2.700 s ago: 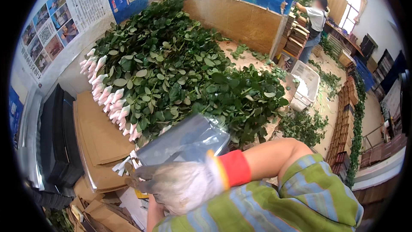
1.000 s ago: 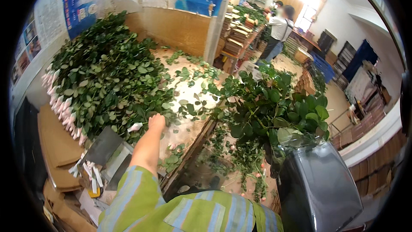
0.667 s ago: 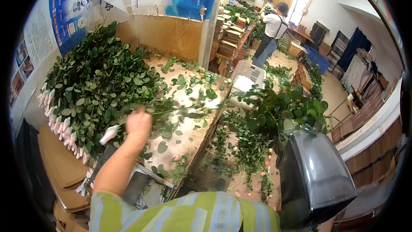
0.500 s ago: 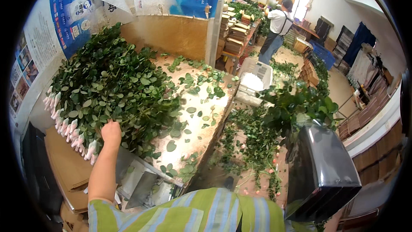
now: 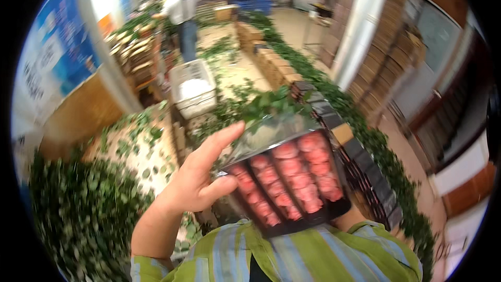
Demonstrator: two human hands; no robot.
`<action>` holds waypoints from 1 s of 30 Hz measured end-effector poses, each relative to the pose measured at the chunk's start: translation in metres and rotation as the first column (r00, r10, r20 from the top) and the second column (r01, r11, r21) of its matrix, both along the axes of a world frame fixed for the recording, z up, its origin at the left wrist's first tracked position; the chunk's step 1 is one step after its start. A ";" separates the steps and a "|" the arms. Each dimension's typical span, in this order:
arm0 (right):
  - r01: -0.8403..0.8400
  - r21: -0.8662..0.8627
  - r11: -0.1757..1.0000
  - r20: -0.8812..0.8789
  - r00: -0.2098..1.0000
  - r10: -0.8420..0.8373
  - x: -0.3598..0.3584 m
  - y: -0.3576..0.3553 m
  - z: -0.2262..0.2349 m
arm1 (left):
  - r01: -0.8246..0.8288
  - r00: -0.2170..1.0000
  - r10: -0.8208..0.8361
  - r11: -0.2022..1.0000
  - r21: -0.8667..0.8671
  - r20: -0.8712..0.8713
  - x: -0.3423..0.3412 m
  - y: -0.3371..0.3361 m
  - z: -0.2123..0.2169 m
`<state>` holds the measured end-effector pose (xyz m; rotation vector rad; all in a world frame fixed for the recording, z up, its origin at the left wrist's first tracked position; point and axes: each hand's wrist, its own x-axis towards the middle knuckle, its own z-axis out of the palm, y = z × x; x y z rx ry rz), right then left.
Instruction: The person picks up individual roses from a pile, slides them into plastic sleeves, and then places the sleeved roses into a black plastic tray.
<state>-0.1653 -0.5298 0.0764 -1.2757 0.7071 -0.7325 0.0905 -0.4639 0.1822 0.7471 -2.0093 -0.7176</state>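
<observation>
In front of my chest is a wrapped bunch of roses (image 5: 295, 180), its coral-pink heads in rows between black dividers and its green leaves (image 5: 271, 105) showing past the clear wrap. My left hand (image 5: 201, 175) is open at the bunch's left side, thumb and fingers spread, with the thumb at the wrapper's edge; whether it touches is unclear. Only part of my right forearm (image 5: 348, 219) shows, at the bunch's lower right. The bunch hides that hand and its fingers.
A heap of leafy stems (image 5: 88, 214) covers the bench (image 5: 164, 149) on the left. Beyond it stands a white crate (image 5: 195, 99). Black-wrapped bunches (image 5: 365, 172) line the floor on the right. Farther back, a person (image 5: 181, 18) stands beside stacked bundles.
My view has swung right. My left hand has left the leafy stems and come over to the wrapped bunch. The bunch has turned, so its rose heads now show.
</observation>
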 end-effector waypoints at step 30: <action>0.851 0.399 0.341 0.169 0.297 -0.940 -0.343 0.195 -0.143 | 0.486 0.552 -0.816 0.151 0.861 -0.169 -0.511 -0.095 -0.095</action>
